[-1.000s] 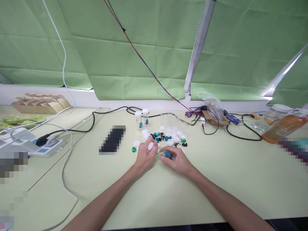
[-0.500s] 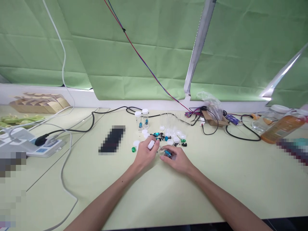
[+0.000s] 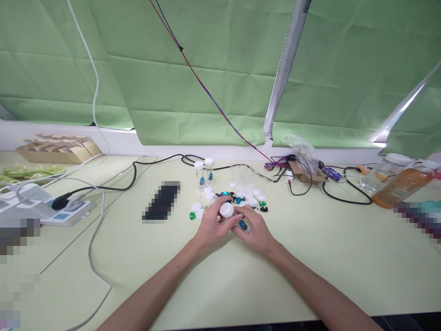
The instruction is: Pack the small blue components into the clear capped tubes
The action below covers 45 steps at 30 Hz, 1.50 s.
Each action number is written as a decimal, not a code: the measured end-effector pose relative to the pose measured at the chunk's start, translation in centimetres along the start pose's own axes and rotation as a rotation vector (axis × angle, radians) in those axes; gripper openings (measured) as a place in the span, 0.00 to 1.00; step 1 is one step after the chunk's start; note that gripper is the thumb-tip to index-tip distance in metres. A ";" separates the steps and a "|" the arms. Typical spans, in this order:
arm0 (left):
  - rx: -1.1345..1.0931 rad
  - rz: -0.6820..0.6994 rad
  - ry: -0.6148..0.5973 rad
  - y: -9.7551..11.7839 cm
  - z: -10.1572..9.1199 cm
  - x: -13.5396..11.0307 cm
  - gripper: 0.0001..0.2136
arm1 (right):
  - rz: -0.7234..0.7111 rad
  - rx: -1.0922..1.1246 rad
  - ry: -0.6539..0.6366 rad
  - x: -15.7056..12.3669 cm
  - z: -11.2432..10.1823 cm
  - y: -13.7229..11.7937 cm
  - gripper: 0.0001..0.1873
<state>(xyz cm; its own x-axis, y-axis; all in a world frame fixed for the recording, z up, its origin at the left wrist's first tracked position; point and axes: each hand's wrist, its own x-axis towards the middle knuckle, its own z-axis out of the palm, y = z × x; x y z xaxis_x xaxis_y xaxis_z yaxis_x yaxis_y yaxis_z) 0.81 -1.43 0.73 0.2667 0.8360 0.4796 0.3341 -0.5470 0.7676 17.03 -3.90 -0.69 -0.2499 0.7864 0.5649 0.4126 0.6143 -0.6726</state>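
My left hand pinches a white cap and presses it onto the top of a small clear vial with a blue piece inside. My right hand is wrapped round that vial, so the two hands meet over it. Just behind them lie several loose white caps, small blue, black and green parts and empty clear vials. Two capped vials with blue pieces stand upright further back. A green part lies left of my left hand.
A pixelated dark object lies to the left. A power strip with cables sits at far left, and black cables run along the back. A cardboard box with a plastic bag and bottles stand at right.
My left hand has carried the white cap rightward onto the vial in my right hand, and the vial has been tipped upright.
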 end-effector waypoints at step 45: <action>0.277 0.186 -0.464 -0.8 2.4 -1.2 0.17 | 0.158 -0.613 -0.064 15.5 3.8 1.7 0.26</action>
<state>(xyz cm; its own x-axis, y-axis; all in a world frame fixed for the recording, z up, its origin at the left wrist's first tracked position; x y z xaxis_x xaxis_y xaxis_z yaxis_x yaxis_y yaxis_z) 2.40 -2.11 -1.50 0.6919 0.6516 0.3109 0.4515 -0.7265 0.5180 10.59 9.59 5.11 -0.1887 0.8784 0.4390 0.8707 0.3564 -0.3389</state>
